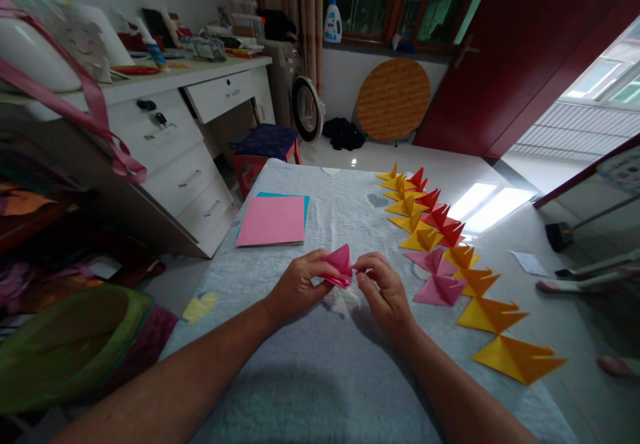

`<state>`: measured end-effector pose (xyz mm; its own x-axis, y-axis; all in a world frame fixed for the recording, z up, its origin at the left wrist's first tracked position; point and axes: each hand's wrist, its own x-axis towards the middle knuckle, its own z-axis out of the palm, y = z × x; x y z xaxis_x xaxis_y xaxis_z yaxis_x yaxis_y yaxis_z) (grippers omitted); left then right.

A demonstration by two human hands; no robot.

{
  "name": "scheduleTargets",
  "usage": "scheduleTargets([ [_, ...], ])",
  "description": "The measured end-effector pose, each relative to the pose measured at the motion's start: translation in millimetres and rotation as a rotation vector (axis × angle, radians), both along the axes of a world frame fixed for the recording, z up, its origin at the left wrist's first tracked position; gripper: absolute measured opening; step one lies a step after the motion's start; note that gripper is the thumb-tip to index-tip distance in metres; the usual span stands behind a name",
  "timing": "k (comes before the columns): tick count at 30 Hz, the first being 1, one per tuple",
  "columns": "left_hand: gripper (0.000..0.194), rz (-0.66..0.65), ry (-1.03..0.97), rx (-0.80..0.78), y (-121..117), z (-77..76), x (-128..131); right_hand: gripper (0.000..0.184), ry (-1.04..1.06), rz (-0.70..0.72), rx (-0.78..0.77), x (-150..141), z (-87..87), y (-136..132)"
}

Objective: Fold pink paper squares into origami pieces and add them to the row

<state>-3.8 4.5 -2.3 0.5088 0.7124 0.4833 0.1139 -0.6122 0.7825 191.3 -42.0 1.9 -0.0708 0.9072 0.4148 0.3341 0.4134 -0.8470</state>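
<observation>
A pink origami paper (341, 263), folded into a pointed shape, is held above the cloth-covered table. My left hand (299, 284) is closed on its left side, thumb below and fingers behind. The fingers of my right hand (384, 292) are pinched together at the paper's right edge, on a small tip that they partly hide. To the right of my right hand lie two pink paper cranes (440, 289). Beyond my left hand rests a stack of square paper (274, 221), pink on top with a blue sheet showing behind.
Rows of folded cranes run along the table's right side: yellow (421, 237), red (453, 232) and orange-yellow (517, 359). A light blue cloth (300, 391) covers the table. A stool (267, 143) stands past the far left corner; a green-lined bin (135, 311) is at the left.
</observation>
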Motion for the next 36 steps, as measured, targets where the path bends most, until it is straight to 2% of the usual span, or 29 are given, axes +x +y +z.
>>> scheduleTargets([
  [4,0.010,-0.050,-0.002,-0.037,-2,1.2,2,0.017,0.080,-0.027,-0.189,2,-3.4,7],
  [9,0.010,-0.070,0.005,-0.050,-5,4.7,3,0.017,0.107,0.019,-0.246,1,-10.5,12],
  [15,0.019,-0.062,0.036,-0.039,-5,3.1,2,0.011,0.083,-0.016,-0.237,-2,-11.7,10],
  [21,0.016,-0.104,0.160,-0.048,-5,2.1,2,0.009,0.067,-0.001,-0.218,-1,-7.6,10],
  [29,0.010,-0.207,0.165,-0.087,-5,2.3,3,0.016,0.083,-0.014,-0.169,1,-0.3,11],
  [33,0.010,-0.235,0.176,-0.109,-4,-0.1,3,0.022,0.162,-0.022,-0.143,0,1.5,12],
  [36,0.011,-0.252,0.165,-0.125,-4,0.7,3,0.028,0.250,-0.002,-0.191,0,3.0,12],
])
